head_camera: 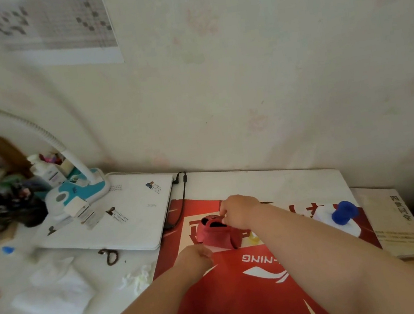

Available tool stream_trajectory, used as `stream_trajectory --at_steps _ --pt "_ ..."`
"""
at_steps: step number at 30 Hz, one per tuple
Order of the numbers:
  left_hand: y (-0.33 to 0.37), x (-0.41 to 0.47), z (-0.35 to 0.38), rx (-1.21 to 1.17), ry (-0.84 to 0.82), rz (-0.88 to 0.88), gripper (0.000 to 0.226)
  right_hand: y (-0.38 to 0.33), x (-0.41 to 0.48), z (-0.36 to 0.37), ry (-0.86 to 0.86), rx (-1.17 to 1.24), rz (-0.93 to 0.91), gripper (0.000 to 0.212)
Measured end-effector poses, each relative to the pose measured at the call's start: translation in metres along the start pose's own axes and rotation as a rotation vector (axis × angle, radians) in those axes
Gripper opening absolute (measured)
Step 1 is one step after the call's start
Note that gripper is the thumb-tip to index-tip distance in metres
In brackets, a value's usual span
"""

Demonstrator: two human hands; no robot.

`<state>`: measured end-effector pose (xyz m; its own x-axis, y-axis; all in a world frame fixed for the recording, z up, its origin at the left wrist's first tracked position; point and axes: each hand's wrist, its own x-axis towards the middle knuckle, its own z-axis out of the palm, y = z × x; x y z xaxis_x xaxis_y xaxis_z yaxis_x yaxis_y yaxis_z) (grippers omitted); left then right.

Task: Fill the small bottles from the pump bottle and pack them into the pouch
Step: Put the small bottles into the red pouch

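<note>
**Both hands at the soft red pouch**

At the left of the frame the clutter sits well apart from my work: a desk lamp (pixel 79 185), a closed white laptop (pixel 118 217) and crumpled tissues (pixel 58 281) on the bench (pixel 270 177). A black cable (pixel 184 200) trails down beside the laptop, near my reach but clear of it.

My left hand (pixel 196 258) is curled at the near edge of the pouch (pixel 213 235), which lies mid-frame on a red bag (pixel 247 297). The fingers are hidden, so I cannot tell whether that grip has closed on the cloth. The pouch looks light, soft and floppy, so I judge it will sag shut unless held at the rim of its dark mouth. My right hand (pixel 237 212) does that, its grip pinched on the far rim.

Just right of the pouch lies a small yellow item (pixel 254 239), too blurred to name. Further right lies the pump bottle (pixel 341 213), white with a blue head. My right forearm crosses between it and the pouch. A book (pixel 396 223) rests beyond.
</note>
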<state>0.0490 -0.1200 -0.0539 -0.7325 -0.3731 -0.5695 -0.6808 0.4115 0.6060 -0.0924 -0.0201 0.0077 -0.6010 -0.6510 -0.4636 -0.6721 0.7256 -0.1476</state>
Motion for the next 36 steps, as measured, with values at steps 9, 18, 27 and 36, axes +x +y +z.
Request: stream_trajectory --at_steps 9,18,27,36 --pt "-0.025 -0.014 -0.009 -0.031 0.046 -0.047 0.018 -0.006 0.007 0.011 0.009 -0.009 0.023 0.025" --pt "-0.026 -0.022 -0.012 -0.012 0.084 -0.047 0.006 -0.003 -0.016 0.003 0.018 0.054 -0.009 0.012" --pt "-0.01 -0.037 0.003 0.042 0.081 0.008 0.022 0.011 -0.047 0.013 0.063 0.26 -0.029 0.02" --pt "-0.005 -0.048 0.013 0.083 0.105 0.005 0.024 0.016 -0.067 0.025 0.082 0.336 -0.071 0.01"
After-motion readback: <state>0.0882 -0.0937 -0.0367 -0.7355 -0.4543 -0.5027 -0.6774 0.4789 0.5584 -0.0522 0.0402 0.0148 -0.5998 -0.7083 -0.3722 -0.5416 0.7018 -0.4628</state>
